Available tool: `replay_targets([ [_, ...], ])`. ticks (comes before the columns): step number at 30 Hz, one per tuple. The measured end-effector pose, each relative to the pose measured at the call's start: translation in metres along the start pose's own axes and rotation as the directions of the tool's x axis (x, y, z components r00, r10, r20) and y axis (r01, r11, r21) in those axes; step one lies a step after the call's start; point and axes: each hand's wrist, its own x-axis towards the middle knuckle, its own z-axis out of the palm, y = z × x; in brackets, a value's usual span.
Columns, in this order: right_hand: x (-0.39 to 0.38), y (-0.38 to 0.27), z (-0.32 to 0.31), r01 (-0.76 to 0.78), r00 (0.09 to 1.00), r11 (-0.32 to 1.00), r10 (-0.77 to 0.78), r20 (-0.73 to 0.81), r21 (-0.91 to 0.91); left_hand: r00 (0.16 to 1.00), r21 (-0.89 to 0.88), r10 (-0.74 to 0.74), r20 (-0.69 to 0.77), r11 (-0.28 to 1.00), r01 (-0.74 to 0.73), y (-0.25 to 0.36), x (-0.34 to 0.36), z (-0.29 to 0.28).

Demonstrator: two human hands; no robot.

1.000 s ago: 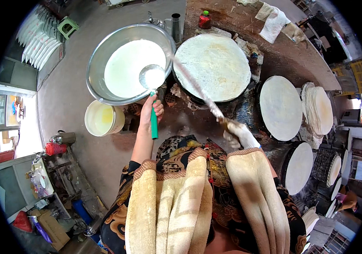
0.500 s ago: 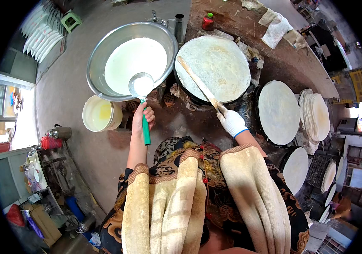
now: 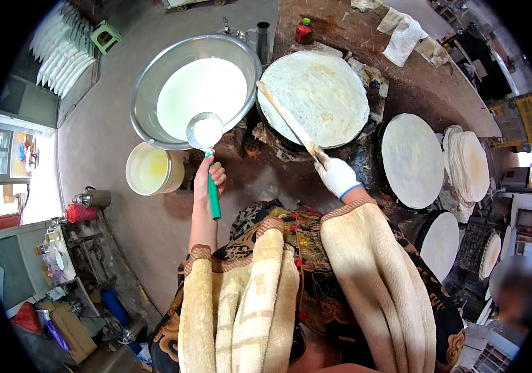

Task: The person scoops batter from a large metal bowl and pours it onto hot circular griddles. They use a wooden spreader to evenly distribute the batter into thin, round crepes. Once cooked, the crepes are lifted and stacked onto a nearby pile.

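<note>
Bare fingers of my left hand (image 3: 210, 179) wrap round the green handle of a metal ladle (image 3: 205, 130). White batter fills its bowl, held over the near rim of a big steel basin (image 3: 143, 99) with more batter (image 3: 201, 90) inside. My right hand (image 3: 339, 177), in a white glove with a blue cuff, is closed round the near end of a long wooden spatula (image 3: 288, 118). The spatula slants over the left part of a round griddle, where a thin pale flatbread (image 3: 325, 93) covers the surface.
A cream bucket (image 3: 169, 169) stands below the basin. Right of the griddle are another flatbread-covered griddle (image 3: 412, 160), a stack of flatbreads (image 3: 468, 163) and a third round griddle (image 3: 439, 245). A red bottle (image 3: 304, 31) and cloths (image 3: 404, 40) lie on the far table.
The ladle has shifted slightly left and down near the basin's rim. The spatula stays over the flatbread's left part. The whole view has shifted slightly.
</note>
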Motion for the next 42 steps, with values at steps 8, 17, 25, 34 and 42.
replay_targets([
  [8, -0.01, 0.001, -0.012, -0.127, 0.992, 0.991, 0.127, -0.006, -0.035, 1.0, -0.009, -0.024, 0.0, 1.0, 0.024, 0.0, 0.004, -0.006],
  [17, -0.029, 0.019, 0.004, -0.171, 0.983, 0.977, 0.177, 0.041, -0.128, 0.992, 0.091, -0.128, -0.011, 0.988, 0.129, -0.011, 0.0, 0.009],
  [25, 0.03, -0.043, -0.048, -0.009, 0.963, 0.93, 0.107, -0.248, 0.366, 0.967, 0.294, -0.255, 0.009, 0.925, 0.241, -0.017, -0.004, 0.021],
  [34, 0.015, -0.111, -0.013, 0.358, 0.886, 0.528, -0.451, -0.103, 0.77, 0.985, 0.42, -0.132, 0.108, 0.904, 0.075, -0.036, -0.022, 0.055],
  [42, 0.099, 0.133, -0.021, -0.05, 0.391, 0.605, 0.744, -0.542, 0.794, 0.996, 0.226, -0.047, -0.079, 0.972, 0.064, -0.007, -0.029, 0.043],
])
